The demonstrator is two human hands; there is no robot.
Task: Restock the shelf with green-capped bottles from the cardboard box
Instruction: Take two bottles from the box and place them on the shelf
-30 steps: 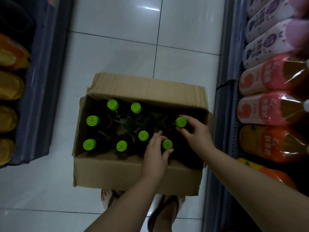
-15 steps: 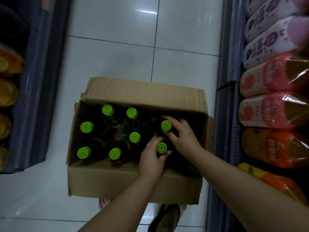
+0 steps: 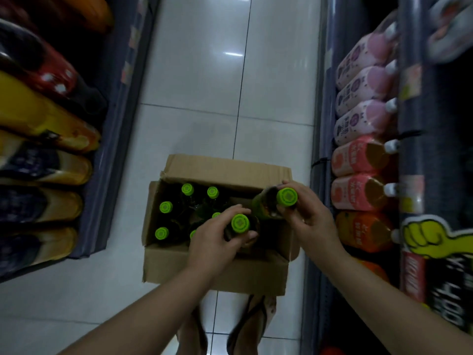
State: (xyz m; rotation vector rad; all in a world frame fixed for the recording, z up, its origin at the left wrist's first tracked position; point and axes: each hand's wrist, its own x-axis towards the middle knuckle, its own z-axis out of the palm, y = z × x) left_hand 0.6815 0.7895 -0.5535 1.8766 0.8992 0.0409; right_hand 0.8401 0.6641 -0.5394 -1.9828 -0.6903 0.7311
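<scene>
An open cardboard box point(image 3: 217, 272) stands on the tiled floor between two shelf units. Several dark bottles with green caps point(image 3: 165, 207) stand upright inside it. My left hand point(image 3: 215, 239) grips the neck of one green-capped bottle point(image 3: 240, 223), raised above the others. My right hand point(image 3: 309, 221) holds a second green-capped bottle point(image 3: 286, 197), lifted higher and tilted over the box's right edge. Both bottles' lower bodies are hidden by my hands.
The right shelf point(image 3: 409, 175) holds pink, red and orange bottles point(image 3: 358, 190) lying with caps outward. The left shelf point(image 3: 120, 149) carries yellow and dark bottles point(image 3: 46, 119). My sandalled feet point(image 3: 245, 326) stand just behind the box. White floor tiles point(image 3: 204, 85) stretch ahead.
Both hands have closed on bottles and lifted them up out of the box, the right one higher and toward the right shelf. The camera has tilted up, showing more aisle.
</scene>
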